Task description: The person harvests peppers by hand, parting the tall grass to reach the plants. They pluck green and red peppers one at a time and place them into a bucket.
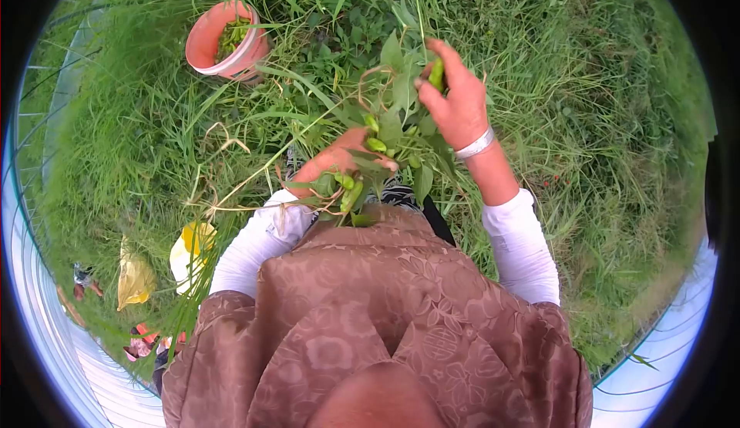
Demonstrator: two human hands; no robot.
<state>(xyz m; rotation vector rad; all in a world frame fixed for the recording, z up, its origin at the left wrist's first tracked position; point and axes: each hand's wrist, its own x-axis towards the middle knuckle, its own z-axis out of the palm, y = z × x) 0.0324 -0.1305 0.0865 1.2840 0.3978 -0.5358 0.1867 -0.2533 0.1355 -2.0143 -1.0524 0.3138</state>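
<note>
My right hand [465,108] is raised beside a leafy pepper plant [391,129], with a green pepper [437,75] pinched between thumb and fingers. Lower and to the left, my left hand [337,160] is closed around the plant's stems, its fingers partly covered by leaves. Several light green peppers hang among the leaves, one of them [375,145] right at my left fingers and another [351,197] below my wrist. A long pale stem [266,167] runs off to the left from the plant.
A pink bucket [245,64] with green peppers inside stands tilted in the grass at upper left. A yellow bag [135,278] and a white-and-yellow container [185,262] lie at lower left. Tall grass [586,112] surrounds me, with pale sheeting [667,335] at the edges.
</note>
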